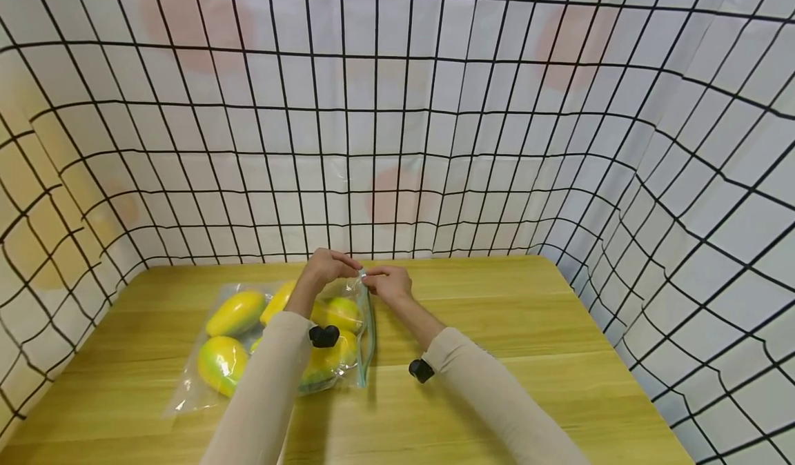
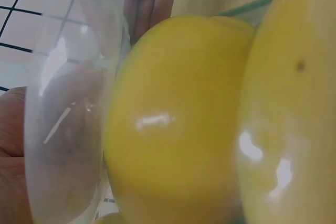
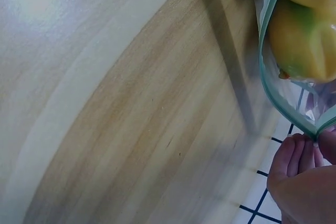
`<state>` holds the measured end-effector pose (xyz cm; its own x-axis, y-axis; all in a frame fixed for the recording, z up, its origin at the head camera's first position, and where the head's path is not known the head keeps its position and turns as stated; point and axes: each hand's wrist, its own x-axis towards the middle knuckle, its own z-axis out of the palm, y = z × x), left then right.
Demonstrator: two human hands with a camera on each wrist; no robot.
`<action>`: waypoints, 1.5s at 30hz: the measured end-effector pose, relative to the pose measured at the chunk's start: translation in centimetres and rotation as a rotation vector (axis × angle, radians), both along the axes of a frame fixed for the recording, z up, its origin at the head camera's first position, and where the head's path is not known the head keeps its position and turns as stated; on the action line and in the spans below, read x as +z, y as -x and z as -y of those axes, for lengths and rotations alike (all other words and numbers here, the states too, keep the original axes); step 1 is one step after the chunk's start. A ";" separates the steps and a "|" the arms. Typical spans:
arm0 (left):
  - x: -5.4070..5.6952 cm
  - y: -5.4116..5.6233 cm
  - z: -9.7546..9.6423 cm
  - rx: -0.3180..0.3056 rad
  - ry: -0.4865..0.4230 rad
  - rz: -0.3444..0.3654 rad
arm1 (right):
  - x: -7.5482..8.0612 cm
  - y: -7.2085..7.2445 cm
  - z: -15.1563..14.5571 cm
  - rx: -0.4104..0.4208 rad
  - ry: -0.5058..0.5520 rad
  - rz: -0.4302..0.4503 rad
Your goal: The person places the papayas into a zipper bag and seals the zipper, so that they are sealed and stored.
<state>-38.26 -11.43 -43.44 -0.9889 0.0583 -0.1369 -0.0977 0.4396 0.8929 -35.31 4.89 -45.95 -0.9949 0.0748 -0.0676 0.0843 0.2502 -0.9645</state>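
Note:
A clear zip bag lies on the table, its mouth facing right. Inside are several yellow-green mangoes, also close up as one large mango in the left wrist view. My right hand pinches the far end of the green zip strip between thumb and fingers. From the bag side, my left hand pinches the same corner, fingertips meeting the right ones. In the right wrist view the bag's mouth gapes below that corner, and a mango shows inside. My left forearm hides part of the bag.
The wooden table extends to the right of the bag. A black wire grid stands along the back and both sides, with pale patterned sheeting behind it. A small black camera sits on the left wrist, another on the right.

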 end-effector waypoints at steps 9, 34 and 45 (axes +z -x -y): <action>0.6 -0.3 -0.2 0.006 0.006 -0.024 | 0.3 -0.5 -0.4 0.024 0.043 0.011; 1.6 -0.5 0.1 0.064 0.088 -0.039 | 0.2 -5.7 -2.9 0.241 0.049 0.103; 1.8 -0.1 0.6 0.111 0.088 -0.028 | -0.2 -7.2 -3.4 0.302 0.040 0.118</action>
<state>-38.19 -12.01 -41.69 -0.9921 -0.0625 -0.1090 -0.1257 0.5037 0.8547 -28.12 8.29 -46.12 -0.9570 -0.2273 -0.1803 0.1235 0.2430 -0.9621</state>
